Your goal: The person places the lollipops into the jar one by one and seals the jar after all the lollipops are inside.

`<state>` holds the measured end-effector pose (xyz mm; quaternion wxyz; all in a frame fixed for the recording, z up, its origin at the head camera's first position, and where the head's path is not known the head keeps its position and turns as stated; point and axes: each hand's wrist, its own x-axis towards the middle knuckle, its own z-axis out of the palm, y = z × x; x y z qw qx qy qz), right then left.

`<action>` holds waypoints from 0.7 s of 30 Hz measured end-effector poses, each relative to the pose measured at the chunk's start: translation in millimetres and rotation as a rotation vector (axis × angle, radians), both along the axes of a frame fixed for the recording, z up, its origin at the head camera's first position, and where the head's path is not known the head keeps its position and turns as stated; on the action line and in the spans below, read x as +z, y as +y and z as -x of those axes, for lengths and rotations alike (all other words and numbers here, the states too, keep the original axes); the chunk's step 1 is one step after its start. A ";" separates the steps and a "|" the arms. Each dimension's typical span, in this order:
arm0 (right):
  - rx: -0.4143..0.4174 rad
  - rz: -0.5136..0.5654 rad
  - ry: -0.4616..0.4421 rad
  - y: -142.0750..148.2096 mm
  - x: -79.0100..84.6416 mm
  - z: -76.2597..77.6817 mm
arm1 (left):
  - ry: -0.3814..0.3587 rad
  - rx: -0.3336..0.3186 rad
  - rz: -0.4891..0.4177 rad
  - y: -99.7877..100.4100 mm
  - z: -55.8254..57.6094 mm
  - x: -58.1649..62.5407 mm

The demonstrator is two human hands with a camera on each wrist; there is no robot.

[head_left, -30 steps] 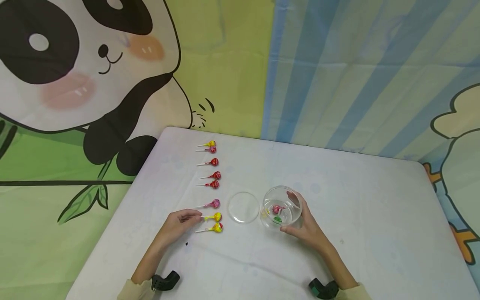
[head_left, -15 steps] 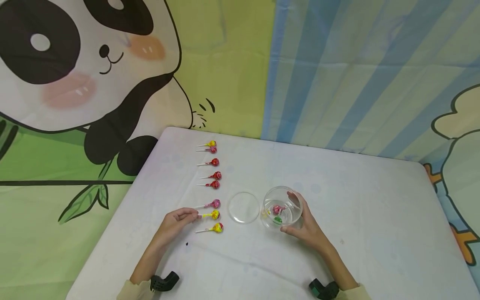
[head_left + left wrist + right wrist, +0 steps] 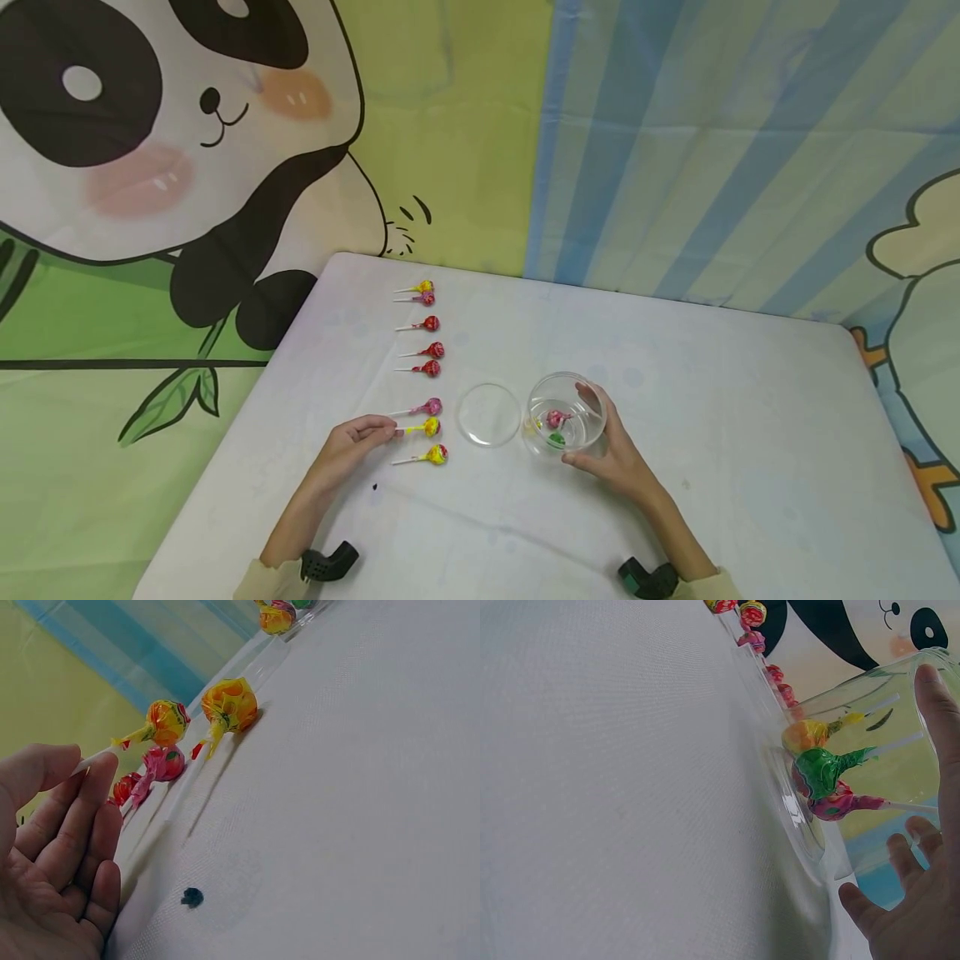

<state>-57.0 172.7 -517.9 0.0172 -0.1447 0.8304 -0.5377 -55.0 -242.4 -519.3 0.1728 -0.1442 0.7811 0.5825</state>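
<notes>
My left hand (image 3: 351, 448) pinches the white stick of a yellow lollipop (image 3: 166, 722) between thumb and fingertips. In the left wrist view its wrapped head hangs above the table, next to another yellow lollipop (image 3: 229, 705) that lies on the cloth. A pink lollipop (image 3: 431, 407) is just beyond the held one. My right hand (image 3: 613, 457) grips a clear round jar (image 3: 531, 402) from its right side, thumb and fingers spread around the wall. Inside show a green lollipop (image 3: 819, 772), a pink-red lollipop (image 3: 834, 804) and a yellow lollipop (image 3: 805, 736), heads down.
A clear round lid (image 3: 489, 415) lies flat just left of the jar. Farther back, several lollipops with red wrappers (image 3: 431, 350) and others continue the column, sticks to the left. A small dark speck (image 3: 192, 898) sits on the white tablecloth (image 3: 735, 417). A printed curtain (image 3: 465, 167) stands behind.
My left hand has drawn back slightly to the left and up, with the yellow lollipop in its pinch. The right hand and the jar have stayed in place.
</notes>
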 end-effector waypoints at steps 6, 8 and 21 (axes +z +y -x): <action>-0.002 -0.002 -0.009 0.3 -0.4 -0.1 | 0.008 0.011 0.002 1.9 0.0 -2.8; -0.002 -0.002 -0.014 0.2 -0.1 -0.2 | 0.011 0.014 0.001 2.2 -0.2 -2.9; 0.014 0.021 -0.006 0.5 -0.2 0.2 | -0.029 0.028 -0.043 1.9 0.9 2.7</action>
